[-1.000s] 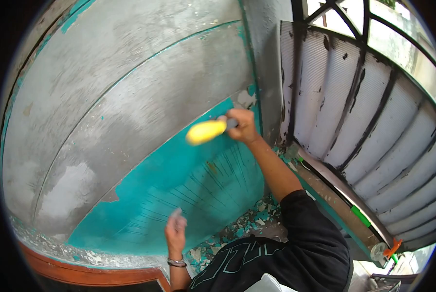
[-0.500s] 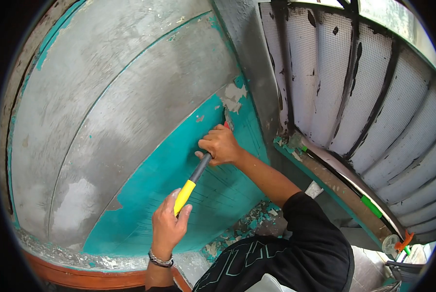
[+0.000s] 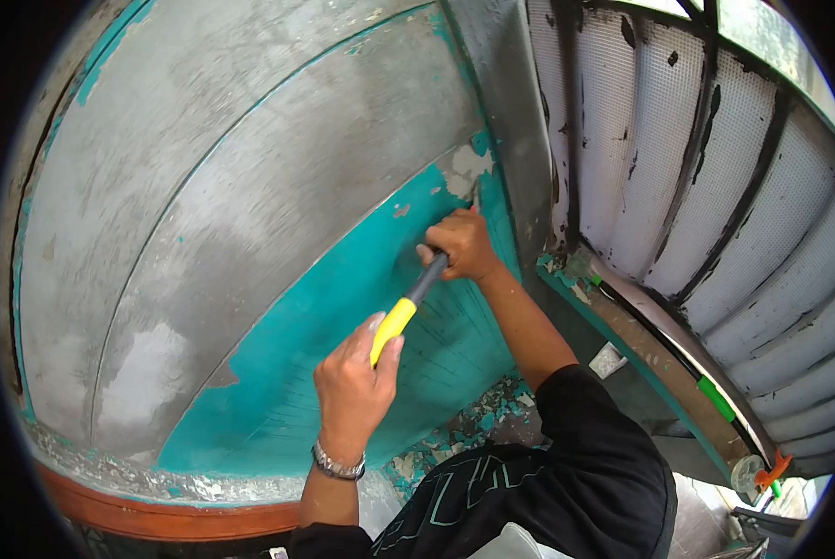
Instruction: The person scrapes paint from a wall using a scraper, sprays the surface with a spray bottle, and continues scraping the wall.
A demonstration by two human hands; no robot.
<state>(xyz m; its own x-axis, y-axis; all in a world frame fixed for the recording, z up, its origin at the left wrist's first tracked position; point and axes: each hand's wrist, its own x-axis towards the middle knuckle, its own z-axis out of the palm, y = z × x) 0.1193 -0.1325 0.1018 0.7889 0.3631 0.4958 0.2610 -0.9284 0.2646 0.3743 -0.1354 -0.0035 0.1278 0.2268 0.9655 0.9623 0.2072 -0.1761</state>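
My left hand (image 3: 355, 391), a metal bracelet or watch at its wrist, grips the yellow lower end of a long scraper handle (image 3: 395, 321). Further up, my right hand (image 3: 461, 244) is closed round the dark upper part of the same tool. A bit of red and a thin blade show just past my right hand. The blade meets the teal paint (image 3: 343, 270) on the wall, beside a bare grey patch (image 3: 468, 171) with ragged edges.
Bare grey wall (image 3: 240, 214) lies left of the paint. Teal paint chips (image 3: 492, 419) litter the floor corner. At the right are a ledge (image 3: 659, 363) with a black and green rod, ribbed whitish panels (image 3: 706, 158) and an orange-handled object (image 3: 773, 472).
Both hands and the scraper have moved up and to the right, so the blade is now at the lower edge of the bare patch. The view has shifted slightly.
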